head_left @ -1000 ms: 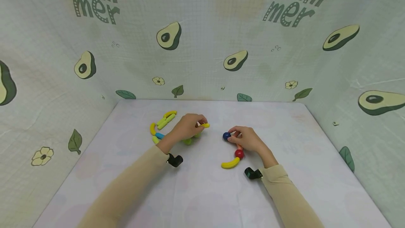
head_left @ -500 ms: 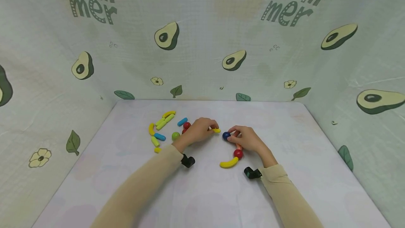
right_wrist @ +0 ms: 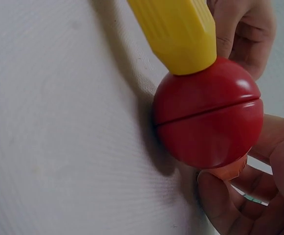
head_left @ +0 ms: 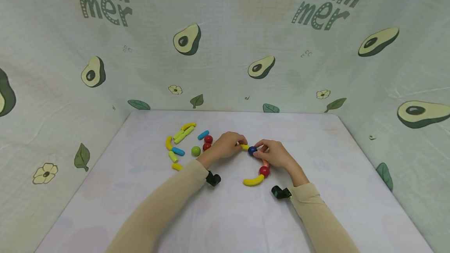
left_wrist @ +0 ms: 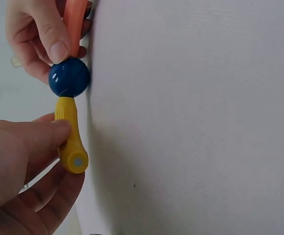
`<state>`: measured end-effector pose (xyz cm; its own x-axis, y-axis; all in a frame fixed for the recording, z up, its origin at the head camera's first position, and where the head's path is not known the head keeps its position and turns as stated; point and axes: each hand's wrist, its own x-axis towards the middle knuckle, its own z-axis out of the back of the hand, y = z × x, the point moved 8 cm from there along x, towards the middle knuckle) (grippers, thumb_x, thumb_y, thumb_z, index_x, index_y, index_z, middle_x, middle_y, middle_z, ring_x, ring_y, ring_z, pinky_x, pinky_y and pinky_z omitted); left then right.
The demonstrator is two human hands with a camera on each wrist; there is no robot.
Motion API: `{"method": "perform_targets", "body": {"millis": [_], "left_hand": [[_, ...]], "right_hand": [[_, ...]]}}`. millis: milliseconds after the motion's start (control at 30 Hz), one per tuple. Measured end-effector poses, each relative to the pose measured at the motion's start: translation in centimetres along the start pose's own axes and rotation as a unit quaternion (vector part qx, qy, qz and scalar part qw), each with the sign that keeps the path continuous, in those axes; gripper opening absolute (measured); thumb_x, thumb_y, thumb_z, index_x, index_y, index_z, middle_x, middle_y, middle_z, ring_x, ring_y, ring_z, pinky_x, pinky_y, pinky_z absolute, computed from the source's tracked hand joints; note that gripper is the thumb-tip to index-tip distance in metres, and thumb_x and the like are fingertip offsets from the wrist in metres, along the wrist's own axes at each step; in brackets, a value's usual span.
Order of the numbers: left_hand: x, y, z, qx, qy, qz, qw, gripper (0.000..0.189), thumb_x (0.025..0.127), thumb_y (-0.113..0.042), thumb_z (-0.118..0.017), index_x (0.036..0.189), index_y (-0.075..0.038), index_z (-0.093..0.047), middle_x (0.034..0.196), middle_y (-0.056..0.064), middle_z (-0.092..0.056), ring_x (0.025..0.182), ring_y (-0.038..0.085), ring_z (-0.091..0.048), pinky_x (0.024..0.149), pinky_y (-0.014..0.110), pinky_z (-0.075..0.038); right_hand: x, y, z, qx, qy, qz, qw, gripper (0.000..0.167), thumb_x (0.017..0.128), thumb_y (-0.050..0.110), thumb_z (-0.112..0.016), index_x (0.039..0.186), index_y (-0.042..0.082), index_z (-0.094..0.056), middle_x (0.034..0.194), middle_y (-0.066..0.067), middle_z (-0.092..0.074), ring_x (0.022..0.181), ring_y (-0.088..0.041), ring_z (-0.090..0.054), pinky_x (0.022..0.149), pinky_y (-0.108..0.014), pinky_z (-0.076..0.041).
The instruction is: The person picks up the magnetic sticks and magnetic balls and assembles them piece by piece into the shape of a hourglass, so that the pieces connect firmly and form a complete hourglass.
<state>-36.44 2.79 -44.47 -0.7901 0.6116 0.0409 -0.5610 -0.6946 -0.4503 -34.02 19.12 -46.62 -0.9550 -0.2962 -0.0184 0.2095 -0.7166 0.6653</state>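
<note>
My left hand (head_left: 225, 146) pinches a short yellow stick (left_wrist: 69, 139) and its end touches the blue ball (head_left: 252, 150) (left_wrist: 69, 77). My right hand (head_left: 274, 153) grips an orange stick (left_wrist: 75, 17) that joins the blue ball to a red ball (head_left: 264, 171) (right_wrist: 207, 115). A curved yellow stick (head_left: 252, 181) (right_wrist: 178, 32) hangs off the red ball and lies on the table. Together the pieces form a curved chain on the table between my hands.
Left of my left hand lie several loose pieces: yellow, green and blue sticks (head_left: 183, 134), a green ball (head_left: 195, 151) and two red balls (head_left: 208, 139). The pale table (head_left: 228, 214) is walled on three sides by avocado-print cloth (head_left: 225, 50).
My left hand carried the yellow stick to the right, from beside the loose pile over to the blue ball, and its end now touches the ball. My right hand stayed in place.
</note>
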Motion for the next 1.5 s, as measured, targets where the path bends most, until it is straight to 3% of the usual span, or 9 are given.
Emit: {"method": "perform_targets", "body": {"millis": [333, 767, 1067, 1500], "left_hand": [[0.0, 1.0, -0.2, -0.037, 0.005, 0.021, 0.9991, 0.029, 0.096, -0.010, -0.080, 0.124, -0.015, -0.073, 0.117, 0.004, -0.074, 0.105, 0.019, -0.066, 0.100, 0.032, -0.056], [-0.2, 1.5, -0.1, -0.029, -0.012, 0.038, 0.9988, 0.027, 0.097, -0.014, -0.079, 0.123, -0.016, -0.073, 0.113, 0.003, -0.073, 0.103, 0.018, -0.063, 0.097, 0.033, -0.056], [0.0, 1.7, -0.1, -0.031, -0.012, 0.025, 0.9991, 0.033, 0.097, -0.012, -0.080, 0.129, -0.016, -0.074, 0.112, 0.001, -0.069, 0.102, 0.016, -0.062, 0.097, 0.029, -0.056], [0.3, 0.6, -0.5, -0.051, -0.003, -0.023, 0.9984, 0.031, 0.098, -0.009, -0.078, 0.129, -0.014, -0.075, 0.116, -0.001, -0.072, 0.100, 0.013, -0.061, 0.096, 0.025, -0.055]], "right_hand": [[0.1, -0.2, -0.1, -0.002, 0.003, -0.021, 0.9998, 0.033, 0.099, 0.030, -0.078, 0.125, 0.010, -0.072, 0.096, -0.006, -0.070, 0.073, -0.019, -0.060, 0.064, -0.031, -0.050], [0.0, -0.2, 0.2, -0.010, 0.003, -0.029, 0.9995, 0.035, 0.100, 0.030, -0.077, 0.126, 0.008, -0.070, 0.094, -0.007, -0.069, 0.073, -0.020, -0.058, 0.064, -0.031, -0.047], [-0.2, -0.3, 0.4, -0.021, 0.012, -0.041, 0.9989, 0.036, 0.100, 0.031, -0.075, 0.127, 0.007, -0.068, 0.090, -0.006, -0.066, 0.073, -0.019, -0.058, 0.065, -0.032, -0.045], [-0.4, 0.6, 0.7, -0.023, -0.001, -0.013, 0.9997, 0.036, 0.100, 0.031, -0.074, 0.128, 0.007, -0.070, 0.112, -0.012, -0.072, 0.084, -0.021, -0.063, 0.075, -0.035, -0.053]]}}
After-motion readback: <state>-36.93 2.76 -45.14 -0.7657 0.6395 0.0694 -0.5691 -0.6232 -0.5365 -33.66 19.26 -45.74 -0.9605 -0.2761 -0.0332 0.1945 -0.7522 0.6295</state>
